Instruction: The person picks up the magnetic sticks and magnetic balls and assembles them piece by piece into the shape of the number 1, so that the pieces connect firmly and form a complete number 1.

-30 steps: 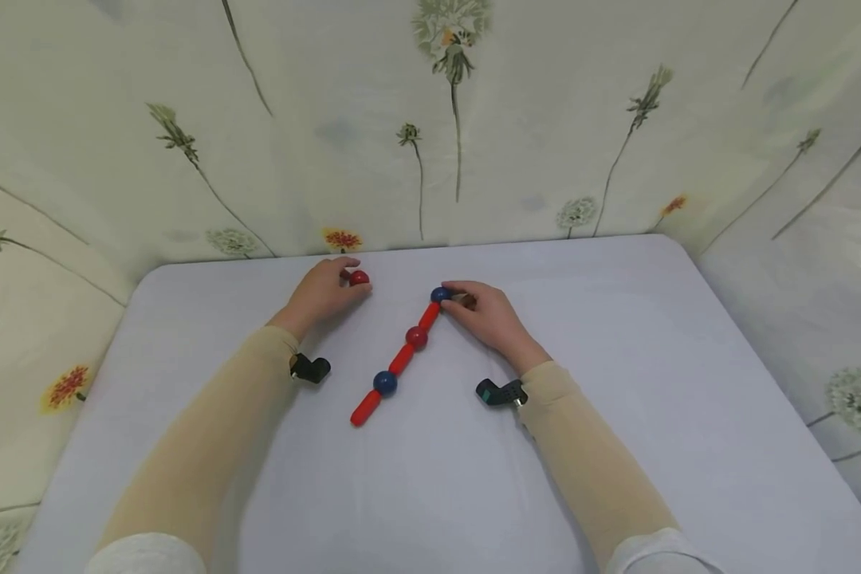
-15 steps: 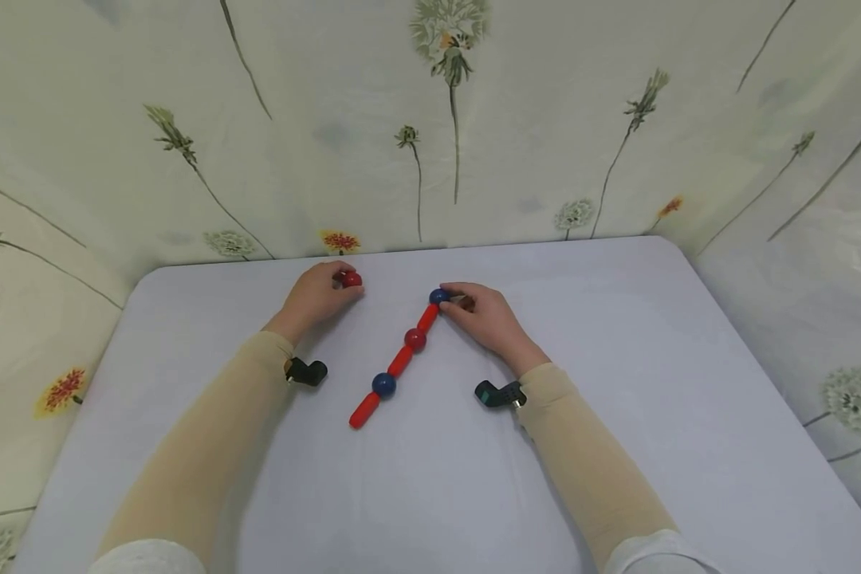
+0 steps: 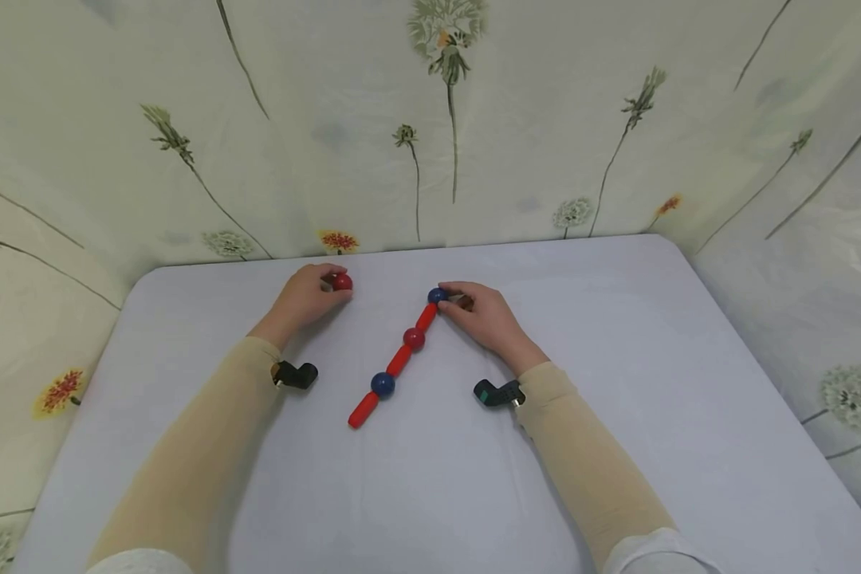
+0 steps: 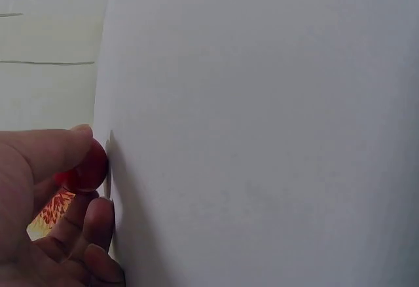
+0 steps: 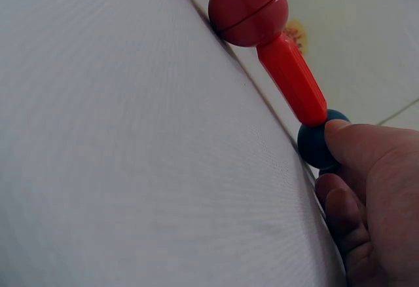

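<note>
A chain of red rods and balls lies slantwise on the white table: a blue ball (image 3: 383, 385) near its lower end, a red ball (image 3: 414, 339) midway, and a blue ball (image 3: 438, 296) at the far end. Thumb and fingers of my right hand (image 3: 484, 315) pinch that far blue ball, which joins a red rod (image 5: 292, 79) in the right wrist view. My left hand (image 3: 304, 296) grips a separate red ball (image 4: 91, 167) near the back edge. A brighter red bit shows behind this ball, mostly hidden by the fingers.
The white table (image 3: 416, 494) ends at a rounded back edge, close behind both hands. A flower-printed cloth (image 3: 516, 119) hangs behind it and along the sides. Dark wrist cameras sit below each wrist.
My left hand has moved left with the red ball, away from the chain. The right hand keeps its pinch on the far blue ball, and the chain stays in place.
</note>
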Tool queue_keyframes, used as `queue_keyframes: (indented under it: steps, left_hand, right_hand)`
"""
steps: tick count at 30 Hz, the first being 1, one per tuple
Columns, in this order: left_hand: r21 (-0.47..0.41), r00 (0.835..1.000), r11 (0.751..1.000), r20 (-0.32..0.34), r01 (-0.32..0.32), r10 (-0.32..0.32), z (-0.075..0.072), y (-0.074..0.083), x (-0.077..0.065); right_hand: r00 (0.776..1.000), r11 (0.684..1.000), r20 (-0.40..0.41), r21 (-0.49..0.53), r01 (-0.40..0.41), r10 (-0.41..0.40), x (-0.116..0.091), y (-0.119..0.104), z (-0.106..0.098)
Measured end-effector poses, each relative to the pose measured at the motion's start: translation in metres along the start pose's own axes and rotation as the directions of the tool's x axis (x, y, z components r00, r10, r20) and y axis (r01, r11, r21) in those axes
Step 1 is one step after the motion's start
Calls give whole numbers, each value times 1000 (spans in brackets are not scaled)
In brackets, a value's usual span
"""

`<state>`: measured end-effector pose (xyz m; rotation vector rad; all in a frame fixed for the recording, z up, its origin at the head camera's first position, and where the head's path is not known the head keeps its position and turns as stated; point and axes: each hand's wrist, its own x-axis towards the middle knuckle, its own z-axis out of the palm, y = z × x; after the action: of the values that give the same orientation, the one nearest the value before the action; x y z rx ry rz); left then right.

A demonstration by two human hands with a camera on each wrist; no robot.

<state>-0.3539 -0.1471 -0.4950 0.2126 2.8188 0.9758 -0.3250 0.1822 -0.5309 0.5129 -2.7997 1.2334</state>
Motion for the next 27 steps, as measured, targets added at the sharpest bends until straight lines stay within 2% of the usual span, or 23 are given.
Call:
queue_keyframes:
  steps: [5,11,16,20,27]
  left_hand:
    - [-7,1000,1000,3,-7,7,-1,-1,1]
    - [10,998,999,-45,-48,49,5,-2,3]
    - [6,998,1000,-61,-8,9,6,-2,-1]
    - [-44,996,999,-83,18,-22,4,-2,-7]
    - [-124,990,992,-140,17,-35,2,-7,-19]
  right_hand:
    - [1000,1000,0,-8,5,-5,0,0,0]
    - [1000,1000,-3,-9,-1,1,0,0,1]
    - [1000,1000,6,-1,-5,5,0,-1,0]
    - [1000,1000,6,-5,-11,11,-1,0,0]
    - [1000,1000,7,10,-6,6,-2,1,0]
